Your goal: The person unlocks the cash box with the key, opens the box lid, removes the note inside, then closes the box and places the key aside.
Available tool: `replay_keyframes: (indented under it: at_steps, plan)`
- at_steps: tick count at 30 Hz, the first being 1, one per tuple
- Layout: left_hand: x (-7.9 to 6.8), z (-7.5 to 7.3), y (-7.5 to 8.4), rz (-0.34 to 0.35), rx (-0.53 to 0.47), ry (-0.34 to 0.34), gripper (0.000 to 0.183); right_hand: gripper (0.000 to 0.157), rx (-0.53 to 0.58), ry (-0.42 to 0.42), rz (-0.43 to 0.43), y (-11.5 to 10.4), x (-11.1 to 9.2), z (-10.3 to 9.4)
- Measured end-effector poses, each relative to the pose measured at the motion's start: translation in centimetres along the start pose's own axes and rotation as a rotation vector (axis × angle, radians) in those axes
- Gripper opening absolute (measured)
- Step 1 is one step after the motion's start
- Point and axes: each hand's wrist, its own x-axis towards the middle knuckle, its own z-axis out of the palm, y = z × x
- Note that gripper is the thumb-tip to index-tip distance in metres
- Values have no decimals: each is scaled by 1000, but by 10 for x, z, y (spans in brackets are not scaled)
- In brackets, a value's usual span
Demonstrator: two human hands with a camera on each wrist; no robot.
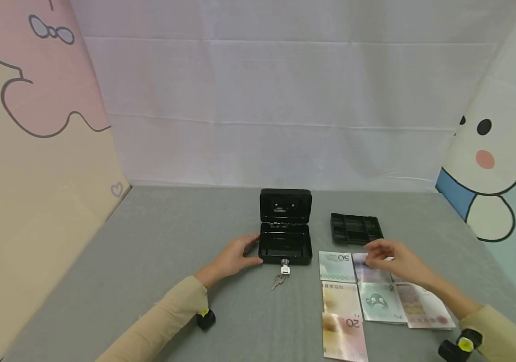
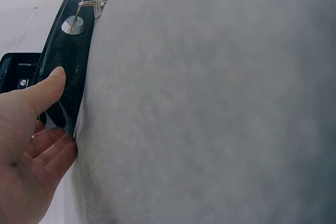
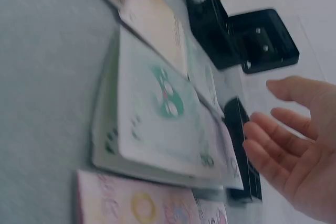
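Note:
A black cash box (image 1: 285, 245) stands with its lid raised, its inside bare. My left hand (image 1: 235, 255) holds its left front corner, the thumb (image 2: 52, 83) on the front face and the fingers along the side. From the front lock hang keys (image 1: 279, 279) on a ring. Over the banknotes hovers my right hand (image 1: 395, 259), fingers loosely bent and nothing held. Beneath it are a purple note (image 1: 366, 271) and a green stack (image 3: 163, 103). Close to its fingertips lies the black compartment tray (image 1: 356, 229).
Left of the green stack, a green 50 note (image 1: 336, 266) and brownish 20 notes (image 1: 343, 337) form a column. Pink notes (image 1: 425, 307) lie at the right. Behind the grey table (image 1: 172, 216) hangs a white cloth (image 1: 276, 100), with printed panels at both sides.

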Motion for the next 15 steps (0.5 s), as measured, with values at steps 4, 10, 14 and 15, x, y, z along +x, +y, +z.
replay_keyframes:
  at_steps: [4,10,14,15]
  plan:
    - [0,0,0,3,3,-1,67,30,-45,29,12,12,12,-7]
    - [0,0,1,4,-10,-4,67,34,-87,81,63,28,30,-12]
    - [0,1,1,-11,-10,0,68,33,-101,106,57,34,39,-13]
    - [0,1,1,-12,-10,0,68,33,-106,110,49,36,41,-14]
